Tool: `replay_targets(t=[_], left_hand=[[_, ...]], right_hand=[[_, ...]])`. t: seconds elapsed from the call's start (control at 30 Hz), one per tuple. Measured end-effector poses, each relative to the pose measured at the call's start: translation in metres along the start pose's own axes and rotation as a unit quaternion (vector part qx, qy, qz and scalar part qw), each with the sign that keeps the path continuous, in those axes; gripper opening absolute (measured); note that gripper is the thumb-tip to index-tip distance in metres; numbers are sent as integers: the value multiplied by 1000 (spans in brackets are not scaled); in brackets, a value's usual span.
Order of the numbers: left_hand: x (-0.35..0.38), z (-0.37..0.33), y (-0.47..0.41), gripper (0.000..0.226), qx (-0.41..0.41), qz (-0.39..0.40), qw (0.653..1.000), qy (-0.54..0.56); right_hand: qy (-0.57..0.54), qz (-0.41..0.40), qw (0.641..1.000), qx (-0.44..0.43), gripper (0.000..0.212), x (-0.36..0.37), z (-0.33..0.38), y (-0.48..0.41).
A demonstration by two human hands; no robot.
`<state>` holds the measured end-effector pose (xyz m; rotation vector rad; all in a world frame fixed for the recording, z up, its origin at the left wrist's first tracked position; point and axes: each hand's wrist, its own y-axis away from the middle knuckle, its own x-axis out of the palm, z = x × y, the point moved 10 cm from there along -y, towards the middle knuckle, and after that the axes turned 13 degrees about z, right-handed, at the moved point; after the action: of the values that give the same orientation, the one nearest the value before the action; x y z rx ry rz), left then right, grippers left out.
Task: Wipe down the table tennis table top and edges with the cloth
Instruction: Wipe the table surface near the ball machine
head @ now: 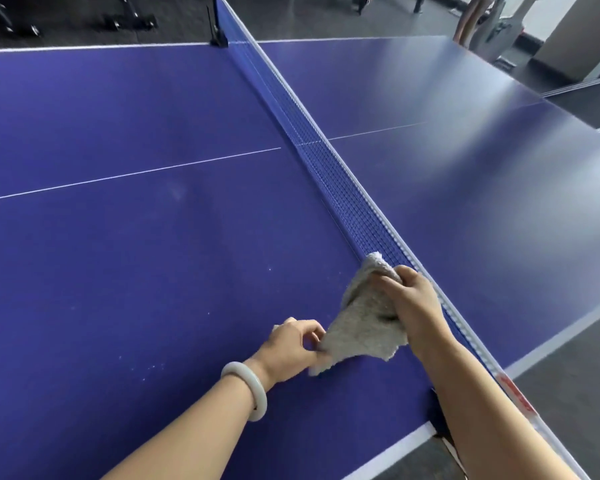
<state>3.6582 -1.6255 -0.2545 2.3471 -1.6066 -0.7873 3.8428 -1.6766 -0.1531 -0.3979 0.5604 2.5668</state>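
The blue table tennis table (125, 258) fills the view, split by its net (329, 174) running from the far post down to the near right. A grey cloth (362, 327) is held just above the left half, close to the net. My right hand (413, 299) grips its upper part, with the cloth's top end touching the net. My left hand (293, 344), with a pale bangle on the wrist, pinches the cloth's lower left corner. Small white specks lie on the table surface left of my left hand.
The net's near clamp (439, 410) sits at the table's near edge under my right forearm. Dark floor surrounds the table, with gym equipment (125, 22) at the far left. A person's legs (470, 19) stand at the far right beside a second table's edge (582, 86).
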Motion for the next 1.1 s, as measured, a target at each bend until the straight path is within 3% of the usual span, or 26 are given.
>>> replay_targets(t=[0.07,0.2,0.27,0.37,0.53,0.63,0.73,0.8,0.87,0.93,1.03,1.1], left_hand=[[-11,-3,8,13,5,-1,1000,-25],[-26,-3,29,12,53,61,976,200],[-31,6,31,4,36,61,968,240],[-33,25,21,2,-18,2,983,182],[-20,52,17,9,-110,-122,985,-44],[-20,59,26,17,-102,-184,977,-34],[-27,54,34,16,-84,-212,973,-29],[-34,50,38,13,-73,-222,972,-25],[-43,52,44,11,-84,-239,967,-12],[-50,61,49,6,-130,-252,959,12],[-44,76,55,38,-233,-234,944,1],[-37,75,57,47,-261,-233,936,-17]], right_hand=[[23,-52,998,9,26,-19,0,3],[167,-89,981,53,28,-50,-14,15],[219,-87,969,78,30,-56,-28,21],[229,-82,964,105,32,-52,-60,24],[194,-9,965,176,41,-19,-129,32],[191,-44,958,208,34,-19,-150,42],[53,-27,956,286,43,-14,-165,48],[-117,1,941,318,34,4,-168,50],[-218,43,928,300,19,23,-156,44],[-261,90,930,244,5,34,-137,32],[-264,104,934,217,12,41,-126,27],[-255,93,936,222,13,43,-127,28]])
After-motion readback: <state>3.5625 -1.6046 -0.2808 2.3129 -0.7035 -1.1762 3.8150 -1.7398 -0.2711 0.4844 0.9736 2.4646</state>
